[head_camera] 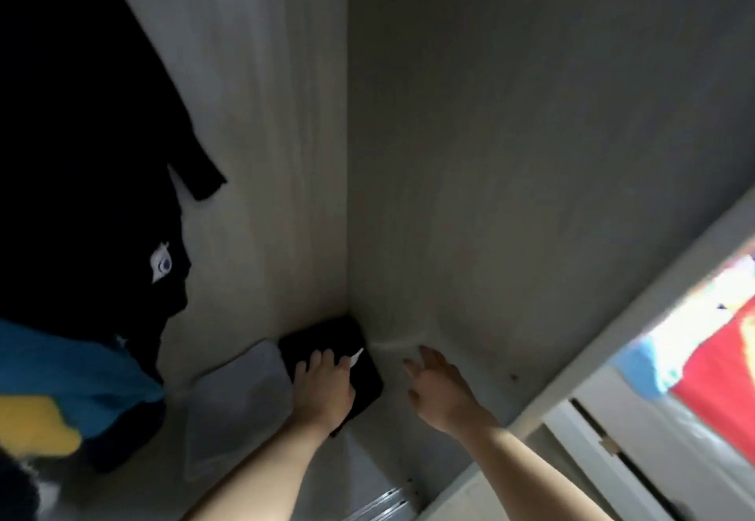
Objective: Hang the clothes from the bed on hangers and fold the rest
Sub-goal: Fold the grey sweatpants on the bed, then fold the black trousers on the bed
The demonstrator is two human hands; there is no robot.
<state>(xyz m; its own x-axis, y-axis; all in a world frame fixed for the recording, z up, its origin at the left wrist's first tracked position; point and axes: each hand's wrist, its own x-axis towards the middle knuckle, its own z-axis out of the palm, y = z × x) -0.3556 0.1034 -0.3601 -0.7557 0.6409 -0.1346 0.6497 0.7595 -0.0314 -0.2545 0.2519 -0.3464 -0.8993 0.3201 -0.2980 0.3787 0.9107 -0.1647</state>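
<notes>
Folded black garment (320,334) sits in the wardrobe floor corner.
Left hand (322,385) lies flat on it, fingers straight, pressing. Right hand (437,387) is spread and empty, just beside. The cloth looks soft, light and limp, so lift it under the folded edges, not by the white tag (357,357). Grey folded piece (241,390) touches its left side. Smooth matte wardrobe walls (490,153) stand behind.

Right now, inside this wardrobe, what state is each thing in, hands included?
folded black garment: folded, lying in the back corner under the left hand.
grey garment: folded flat, beside the black one.
black top: hanging at left.
blue and yellow garment: hanging low, hanger not visible.
left hand: rests on the folded black garment.
right hand: fingers relaxed, holding nothing.
</notes>
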